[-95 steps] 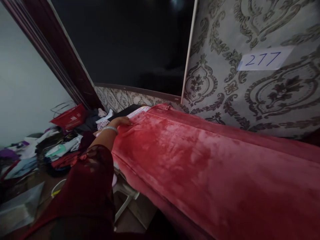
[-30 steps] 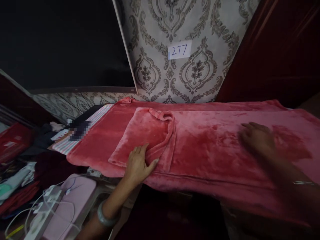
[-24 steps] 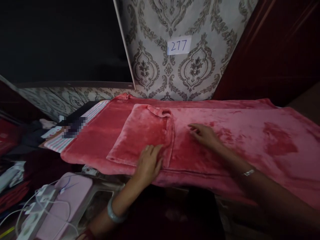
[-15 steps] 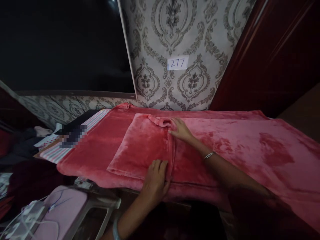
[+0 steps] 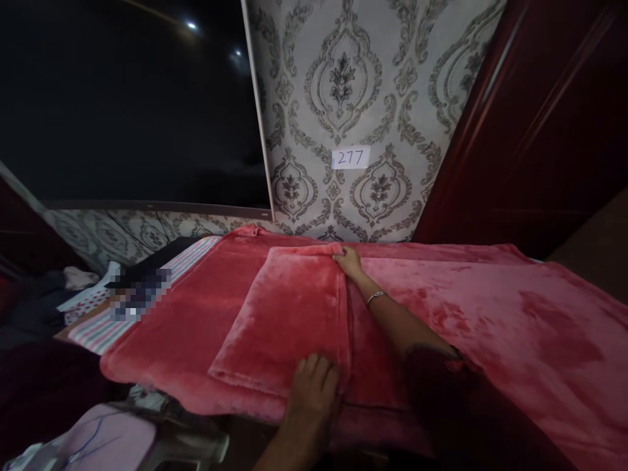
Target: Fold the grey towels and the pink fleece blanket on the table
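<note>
A red plush blanket point(image 5: 289, 314), folded into a flat rectangle, lies in the middle of the table. My right hand point(image 5: 349, 263) pinches its far right corner between thumb and fingers. At the near right corner my left hand point(image 5: 314, 386) has its fingers bent over the top of the fabric; its thumb is hidden. The far edge of the folded part runs nearly straight. Beneath and around it spreads more red and pink plush fabric point(image 5: 490, 314), and I cannot tell whether it is all one piece.
A striped cloth point(image 5: 101, 330) shows at the table's left end, near a blurred-out patch. Behind stand a large dark screen point(image 5: 137, 111) and a wall with a paper point(image 5: 350, 157) marked 277. A pink-topped stool point(image 5: 110, 435) is at lower left, a dark red panel point(image 5: 515, 124) at right.
The curled far right corner of the blanket has been drawn out flat, with my right hand on it. My left hand stays at the near corner. The view has tilted up slightly.
</note>
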The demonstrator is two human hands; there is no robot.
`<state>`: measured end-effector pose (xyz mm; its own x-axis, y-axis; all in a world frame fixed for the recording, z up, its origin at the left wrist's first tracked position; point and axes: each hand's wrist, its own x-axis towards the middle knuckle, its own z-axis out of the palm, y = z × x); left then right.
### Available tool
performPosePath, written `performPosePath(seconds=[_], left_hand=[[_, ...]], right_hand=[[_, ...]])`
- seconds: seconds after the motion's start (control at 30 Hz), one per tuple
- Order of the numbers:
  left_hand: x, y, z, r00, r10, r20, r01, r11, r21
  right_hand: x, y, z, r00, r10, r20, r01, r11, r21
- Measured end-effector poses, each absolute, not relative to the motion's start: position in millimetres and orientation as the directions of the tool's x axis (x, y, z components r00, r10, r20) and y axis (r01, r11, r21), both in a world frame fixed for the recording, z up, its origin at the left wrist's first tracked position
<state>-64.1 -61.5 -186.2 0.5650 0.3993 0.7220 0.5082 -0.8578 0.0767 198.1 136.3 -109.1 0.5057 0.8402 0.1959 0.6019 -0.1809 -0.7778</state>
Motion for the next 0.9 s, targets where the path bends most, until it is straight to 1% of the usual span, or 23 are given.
performPosePath(seconds=[0.1, 0.17, 0.27, 0.37, 0.47, 0.57, 0.67, 0.73, 0.83, 0.9], left_hand=[[-54, -61, -198, 0.568, 0.389, 0.726, 0.518, -0.854, 0.053], [-52, -62, -199, 0.572, 0.414, 0.708, 0.527, -0.847, 0.071], [-58, -65, -190, 0.595, 0.430, 0.679, 0.522, -0.849, 0.081], [-67, -67, -175, 0.624, 0.393, 0.675, 0.483, -0.874, 0.063], [-70, -69, -161, 0.599, 0.345, 0.723, 0.453, -0.890, 0.049], [-68, -70, -154, 0.551, 0.323, 0.770, 0.452, -0.890, 0.050], [-64, -68, -159, 0.603, 0.309, 0.736, 0.457, -0.889, -0.002], [-62, -66, -165, 0.596, 0.309, 0.741, 0.471, -0.882, -0.011], [-63, -64, -169, 0.551, 0.314, 0.773, 0.493, -0.870, 0.001], [-65, -63, -164, 0.600, 0.310, 0.738, 0.477, -0.879, -0.019]], right_hand=[[200, 136, -119, 0.516, 0.844, 0.148, 0.549, -0.194, -0.813], [201, 138, -122, 0.519, 0.845, 0.130, 0.515, -0.188, -0.836], [203, 143, -123, 0.524, 0.843, 0.118, 0.478, -0.176, -0.861], [205, 150, -122, 0.533, 0.837, 0.121, 0.459, -0.166, -0.873], [207, 154, -121, 0.573, 0.808, 0.141, 0.449, -0.165, -0.878], [210, 155, -123, 0.611, 0.778, 0.146, 0.439, -0.179, -0.880], [213, 153, -126, 0.621, 0.774, 0.120, 0.435, -0.212, -0.875], [213, 151, -126, 0.618, 0.778, 0.115, 0.440, -0.221, -0.870], [210, 147, -122, 0.582, 0.800, 0.143, 0.469, -0.187, -0.863], [207, 145, -118, 0.540, 0.822, 0.178, 0.499, -0.142, -0.855]])
